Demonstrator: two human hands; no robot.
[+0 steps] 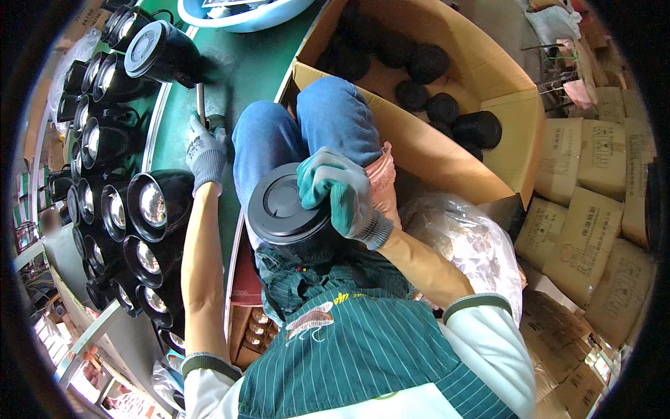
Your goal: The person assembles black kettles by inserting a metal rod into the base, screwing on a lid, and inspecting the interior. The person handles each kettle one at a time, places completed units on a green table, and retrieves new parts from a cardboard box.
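Observation:
Upright between my thighs rests a black vacuum jug body (pixel 287 211), its flat round end facing up. My right hand (pixel 338 190), in a grey and green glove, is closed over the right side of that rim. On the green table my left hand (pixel 206 150), in a grey glove, closes around the lower end of a thin metal rod (pixel 201 102) that looks like a screwdriver shaft; its handle is hidden. Just beyond the rod lies another black jug body (pixel 162 54) on its side, with a grey disc on its end.
Several black jug bodies with mirrored liners (pixel 153 203) line the table's left side. A blue basin (pixel 246 17) stands at the far end. On my right are an open carton (pixel 488 52) holding black round parts (pixel 442 108), clear plastic bags (pixel 464 241) and stacked cartons (pixel 585 227).

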